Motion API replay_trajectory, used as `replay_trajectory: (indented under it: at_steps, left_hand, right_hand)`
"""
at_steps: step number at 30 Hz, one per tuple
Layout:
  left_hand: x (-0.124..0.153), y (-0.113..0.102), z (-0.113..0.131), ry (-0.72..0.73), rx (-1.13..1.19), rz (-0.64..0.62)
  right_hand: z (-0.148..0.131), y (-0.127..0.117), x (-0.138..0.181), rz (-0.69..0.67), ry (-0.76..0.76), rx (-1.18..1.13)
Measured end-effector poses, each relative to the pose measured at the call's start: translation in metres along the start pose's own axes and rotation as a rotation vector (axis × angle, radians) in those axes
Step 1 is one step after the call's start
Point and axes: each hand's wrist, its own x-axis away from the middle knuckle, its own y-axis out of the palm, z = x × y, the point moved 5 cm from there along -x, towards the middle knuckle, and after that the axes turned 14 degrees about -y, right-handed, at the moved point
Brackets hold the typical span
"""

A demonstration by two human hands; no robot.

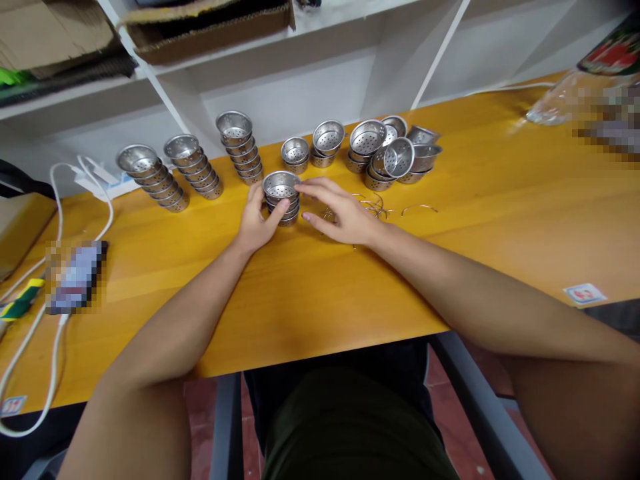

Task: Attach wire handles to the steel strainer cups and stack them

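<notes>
A short stack of perforated metal cups [281,189] stands upright on the wooden table, nested one in another. My left hand [255,220] is closed around its left side, the thumb across the front. On the other side, my right hand [344,212] has its fingers stretched out, fingertips at the rim and thumb apart from the cups. Thin curved wires [375,207] lie just beyond my right hand, which partly hides them. Behind stand a tall cup stack [243,148], a small pair of cups [295,155] and another pair [328,141].
Two leaning cup stacks [150,177] [193,165] stand at the left. More cups [393,159] cluster at the back right. A cabled phone [77,277] and power strip [113,185] lie left. A plastic bottle [563,97] is far right. White shelving [300,83] borders the table's back.
</notes>
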Motion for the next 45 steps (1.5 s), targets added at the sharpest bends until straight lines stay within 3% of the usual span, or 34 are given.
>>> replay_trajectory:
  at_steps: [5,25,33,42,45]
  left_hand:
    - [0.000,0.007,0.000,0.008,0.105,-0.033]
    - [-0.007,-0.005,0.016,0.037,0.154,-0.079]
    - [-0.010,0.000,0.009,0.039,0.186,-0.088]
    - [-0.009,0.004,-0.008,0.016,0.097,-0.040]
    - [-0.009,0.008,-0.018,0.015,0.070,-0.042]
  right_hand:
    - [-0.001,0.001,0.001,-0.020,0.010,-0.006]
    - [0.005,0.009,0.003,-0.014,-0.014,-0.025]
    - [0.001,0.009,0.000,0.006,-0.033,-0.006]
    - [0.012,0.013,0.003,-0.135,0.029,0.010]
    - [0.013,0.002,0.000,-0.128,0.022,0.081]
